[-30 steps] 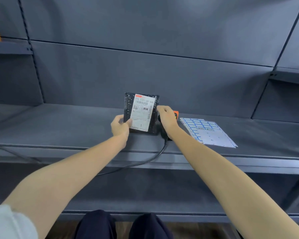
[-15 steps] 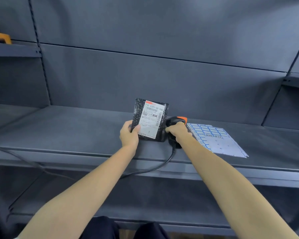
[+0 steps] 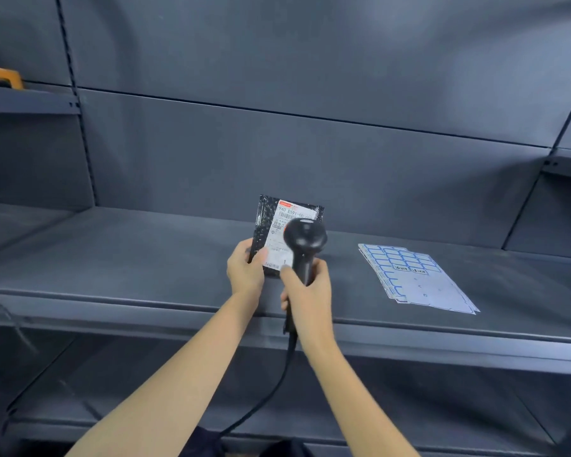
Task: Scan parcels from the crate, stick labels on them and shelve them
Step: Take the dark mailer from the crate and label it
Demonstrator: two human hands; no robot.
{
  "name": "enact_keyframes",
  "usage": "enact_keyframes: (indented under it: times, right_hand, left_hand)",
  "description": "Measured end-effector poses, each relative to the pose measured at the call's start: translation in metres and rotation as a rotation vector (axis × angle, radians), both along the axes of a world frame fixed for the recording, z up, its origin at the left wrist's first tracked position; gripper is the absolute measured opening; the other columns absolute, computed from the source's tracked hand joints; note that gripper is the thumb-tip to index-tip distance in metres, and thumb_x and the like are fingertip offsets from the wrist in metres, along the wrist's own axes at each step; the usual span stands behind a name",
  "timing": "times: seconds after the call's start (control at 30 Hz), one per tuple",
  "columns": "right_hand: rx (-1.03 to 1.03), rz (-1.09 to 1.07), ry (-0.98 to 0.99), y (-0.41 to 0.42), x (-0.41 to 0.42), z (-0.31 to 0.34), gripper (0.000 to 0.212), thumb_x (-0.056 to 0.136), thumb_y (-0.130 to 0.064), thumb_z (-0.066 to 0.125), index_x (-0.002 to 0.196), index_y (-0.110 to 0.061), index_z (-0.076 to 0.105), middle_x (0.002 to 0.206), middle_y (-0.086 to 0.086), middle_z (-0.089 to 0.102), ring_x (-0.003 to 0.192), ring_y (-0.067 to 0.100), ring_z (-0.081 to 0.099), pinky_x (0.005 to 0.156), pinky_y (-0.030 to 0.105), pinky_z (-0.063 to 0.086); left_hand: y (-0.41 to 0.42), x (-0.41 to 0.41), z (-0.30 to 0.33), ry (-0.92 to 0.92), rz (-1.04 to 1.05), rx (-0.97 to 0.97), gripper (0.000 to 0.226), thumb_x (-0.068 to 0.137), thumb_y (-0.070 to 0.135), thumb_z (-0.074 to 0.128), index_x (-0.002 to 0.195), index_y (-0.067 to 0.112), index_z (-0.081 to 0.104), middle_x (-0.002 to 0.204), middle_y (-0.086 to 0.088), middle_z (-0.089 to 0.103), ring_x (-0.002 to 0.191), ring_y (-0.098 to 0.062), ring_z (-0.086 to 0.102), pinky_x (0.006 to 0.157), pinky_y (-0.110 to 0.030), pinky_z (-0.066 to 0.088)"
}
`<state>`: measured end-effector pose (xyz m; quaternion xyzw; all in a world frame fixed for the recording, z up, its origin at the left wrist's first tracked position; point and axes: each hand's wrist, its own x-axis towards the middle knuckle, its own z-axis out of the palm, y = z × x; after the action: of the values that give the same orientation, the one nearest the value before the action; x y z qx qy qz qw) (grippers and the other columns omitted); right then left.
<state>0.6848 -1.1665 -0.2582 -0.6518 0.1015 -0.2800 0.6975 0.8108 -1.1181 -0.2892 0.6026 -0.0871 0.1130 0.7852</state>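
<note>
We judge the parcel (image 3: 264,225) light and soft; left hand (image 3: 246,275) pinches its seven-o'clock corner, a sound hold. Right hand (image 3: 307,291) grips the scanner (image 3: 305,240), fingers wrapped.

parcel (image 3: 261,222): glossy black plastic | scanner (image 3: 305,239): smooth plastic | shelf (image 3: 145,258): matt metal

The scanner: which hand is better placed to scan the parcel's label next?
Right. The right hand already grips the scanner, raised before the parcel, which the left hand holds.
</note>
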Motion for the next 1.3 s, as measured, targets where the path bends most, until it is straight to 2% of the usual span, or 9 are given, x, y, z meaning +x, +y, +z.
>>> enact_keyframes:
  times: [0.17,0.4,0.67,0.83,0.9,1.0,1.1,1.2,1.3]
  right_hand:
    - [-0.012,0.026,-0.067,0.014,-0.002,-0.014,0.013,0.087,-0.012,0.059,0.091,-0.018,0.048,0.063,-0.002,0.05,0.048,0.013,0.045,0.051,0.027,0.041]
    - [0.008,0.031,-0.089,0.013,-0.003,-0.016,0.011,0.087,-0.012,0.057,0.095,-0.013,0.05,0.062,0.003,0.047,0.047,0.014,0.042,0.049,0.027,0.04]
    - [0.015,0.036,-0.133,0.016,-0.004,-0.017,0.01,0.09,-0.006,0.057,0.094,-0.012,0.049,0.062,-0.006,0.052,0.049,0.014,0.042,0.048,0.027,0.039]
    - [0.031,-0.02,-0.128,0.004,-0.004,-0.012,0.012,0.091,-0.014,0.06,0.095,-0.015,0.049,0.068,0.006,0.051,0.051,0.015,0.046,0.048,0.026,0.04]
    - [0.023,-0.09,-0.065,-0.015,0.001,-0.003,0.015,0.09,-0.02,0.061,0.095,-0.017,0.047,0.07,0.005,0.053,0.051,0.014,0.048,0.048,0.025,0.041]
    - [-0.034,-0.122,0.175,-0.057,0.011,0.013,0.024,0.088,-0.034,0.058,0.097,-0.016,0.044,0.07,0.005,0.056,0.051,0.014,0.051,0.055,0.028,0.046]
    - [-0.254,-0.158,0.376,-0.088,0.023,0.016,0.037,0.076,-0.045,0.053,0.094,-0.014,0.045,0.087,0.012,0.057,0.072,0.024,0.061,0.07,0.035,0.053]
    - [-0.511,-0.214,0.478,-0.101,0.032,0.01,0.04,0.081,-0.036,0.058,0.108,-0.01,0.045,0.109,0.009,0.049,0.095,0.025,0.051,0.071,0.027,0.038]
    - [-0.633,-0.214,0.541,-0.103,0.034,0.006,0.05,0.089,-0.027,0.056,0.128,-0.001,0.039,0.128,0.014,0.041,0.102,0.025,0.043,0.082,0.027,0.031]
  left_hand:
    - [-0.001,0.002,0.0,0.051,0.002,-0.013,0.015,0.084,0.003,0.064,0.094,0.015,0.067,0.087,0.002,0.069,0.08,-0.013,0.061,0.08,-0.034,0.051]
    - [0.001,0.001,0.0,0.044,-0.004,-0.005,0.015,0.082,0.006,0.066,0.093,0.016,0.067,0.088,-0.001,0.069,0.08,-0.014,0.062,0.083,-0.041,0.053]
    - [0.001,-0.003,0.003,0.056,0.001,0.006,0.017,0.084,0.003,0.064,0.098,0.012,0.067,0.086,0.003,0.069,0.079,-0.012,0.062,0.079,-0.033,0.052]
    - [0.002,-0.005,0.004,0.006,0.009,0.014,0.017,0.086,-0.003,0.06,0.097,0.01,0.063,0.083,0.003,0.065,0.076,-0.011,0.059,0.068,-0.015,0.048]
    - [0.001,-0.006,0.005,0.011,0.027,0.004,0.016,0.087,-0.001,0.06,0.098,0.011,0.063,0.085,0.004,0.064,0.077,-0.009,0.058,0.068,-0.014,0.046]
    - [0.001,-0.006,0.006,0.07,0.073,0.014,0.016,0.089,0.005,0.062,0.104,0.01,0.065,0.091,0.003,0.066,0.081,-0.008,0.059,0.073,-0.018,0.044]
    - [0.001,-0.003,0.003,0.086,0.09,0.02,0.021,0.088,0.006,0.062,0.108,0.011,0.067,0.092,-0.001,0.067,0.083,-0.013,0.059,0.077,-0.023,0.043]
    - [0.001,-0.002,0.003,0.082,0.094,0.013,0.021,0.086,0.005,0.062,0.107,0.01,0.068,0.088,-0.001,0.066,0.08,-0.013,0.057,0.076,-0.023,0.044]
    - [0.0,-0.002,0.003,0.082,0.093,0.009,0.022,0.086,0.005,0.063,0.107,0.008,0.068,0.089,-0.002,0.067,0.081,-0.013,0.058,0.081,-0.025,0.047]
